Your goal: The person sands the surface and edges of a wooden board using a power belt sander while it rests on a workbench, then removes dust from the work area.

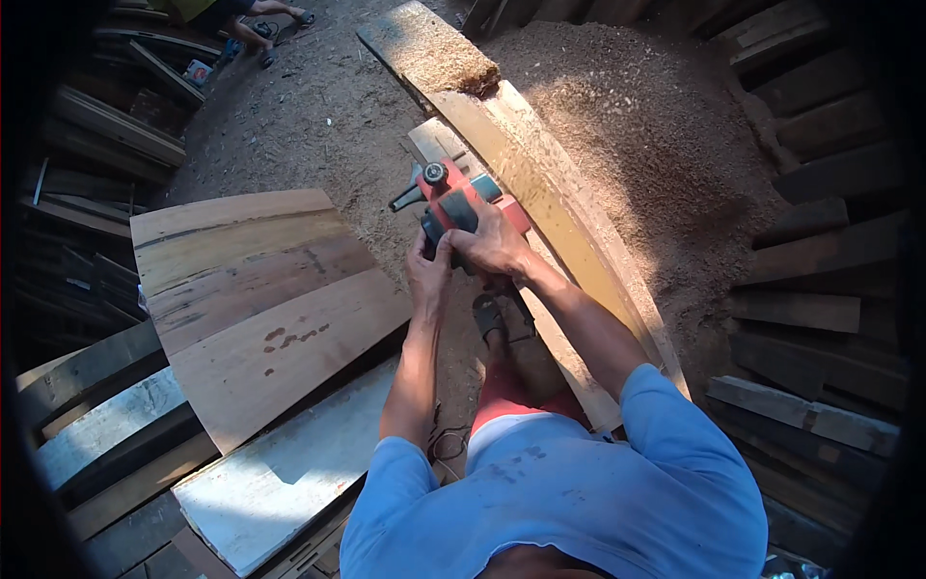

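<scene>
A red and dark electric planer (449,206) with a round black knob at its front is in both my hands, over a long narrow wooden board (571,359). My right hand (494,243) is wrapped over its rear body from the right. Gripping the rear left side is my left hand (430,272), its thumb close to my right hand. Parts of the fingers are hidden by the tool. Whether the planer's sole touches the board cannot be seen. Right of the board lies a thick yellowish plank (540,183) strewn with shavings.
To the left, a wide panel of several joined boards (260,261) rests above a whitish board (280,487). A heap of sawdust (617,106) covers the ground at far right. Stacked timber (820,261) lines both sides. Another person's legs (253,29) show at the far left.
</scene>
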`<state>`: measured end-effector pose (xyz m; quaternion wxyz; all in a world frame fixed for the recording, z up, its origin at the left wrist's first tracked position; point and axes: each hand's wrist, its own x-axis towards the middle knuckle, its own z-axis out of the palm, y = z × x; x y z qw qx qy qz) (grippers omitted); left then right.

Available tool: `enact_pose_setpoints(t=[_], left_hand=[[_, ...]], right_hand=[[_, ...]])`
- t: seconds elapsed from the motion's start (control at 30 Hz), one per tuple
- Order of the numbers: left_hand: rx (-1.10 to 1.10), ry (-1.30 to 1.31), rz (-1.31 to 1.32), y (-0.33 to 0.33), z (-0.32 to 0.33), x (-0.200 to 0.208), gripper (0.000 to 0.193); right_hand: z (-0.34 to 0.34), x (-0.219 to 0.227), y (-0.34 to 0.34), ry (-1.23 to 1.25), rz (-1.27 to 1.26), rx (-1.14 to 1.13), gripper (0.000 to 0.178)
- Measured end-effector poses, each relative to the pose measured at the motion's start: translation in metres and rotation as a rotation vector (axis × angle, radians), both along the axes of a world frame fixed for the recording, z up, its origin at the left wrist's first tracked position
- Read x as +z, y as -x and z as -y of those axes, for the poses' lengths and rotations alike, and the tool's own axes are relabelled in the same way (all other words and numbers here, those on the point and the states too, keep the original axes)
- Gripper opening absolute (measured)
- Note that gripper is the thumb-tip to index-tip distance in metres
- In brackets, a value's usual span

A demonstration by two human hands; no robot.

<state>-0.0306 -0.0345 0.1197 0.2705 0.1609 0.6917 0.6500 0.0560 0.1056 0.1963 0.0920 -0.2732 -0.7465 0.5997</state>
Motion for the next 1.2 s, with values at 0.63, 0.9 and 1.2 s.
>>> enact_pose_setpoints(t=[0.63, 0.9, 1.2], left_hand=[[-0.046, 0.451, -0.113, -0.241, 0.111, 0.018, 0.067], [-0.061, 0.488, -0.037, -0.243, 0.107, 0.031, 0.069], [0.091, 0.299, -0.137, -0.080, 0.059, -0.044, 0.070]], right_hand=[[0.094, 0.005, -0.238, 0.184, 0.205, -0.023, 0.049], [0.107, 0.001, -0.246, 0.092, 0.138, -0.052, 0.054], [0.042, -0.007, -0.077, 0.015, -0.012, 0.045, 0.050]])
